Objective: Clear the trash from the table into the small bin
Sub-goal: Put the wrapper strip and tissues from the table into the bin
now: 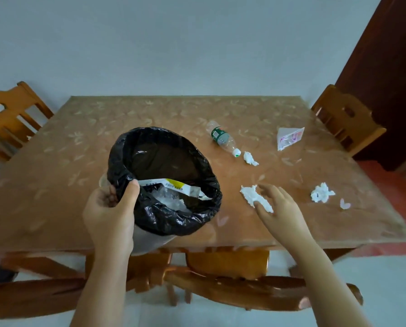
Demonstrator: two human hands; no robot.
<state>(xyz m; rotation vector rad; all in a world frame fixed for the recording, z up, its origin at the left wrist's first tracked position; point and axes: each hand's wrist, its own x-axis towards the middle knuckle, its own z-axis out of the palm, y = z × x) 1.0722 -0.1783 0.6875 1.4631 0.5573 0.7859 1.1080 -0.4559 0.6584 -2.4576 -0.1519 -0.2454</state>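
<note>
My left hand [111, 206] grips the rim of a small bin [150, 241] lined with a black bag [173, 220], held tilted at the table's near edge. Inside lie a white-and-yellow wrapper [173, 185] and clear plastic. My right hand [276, 204] hovers with fingers spread over a crumpled white tissue [250, 193] on the table, touching it. Farther off lie an empty plastic bottle [220, 136] with a green label, a small tissue wad [249, 158], a clear plastic packet [289, 137], another crumpled tissue [321, 192] and a small scrap [344, 204].
The square table [67, 149] carries a brown patterned cover. Wooden chairs stand at the left [10, 119], at the right [348, 119] and tucked under the near edge [228, 263]. A dark wooden door [390, 79] is at the far right.
</note>
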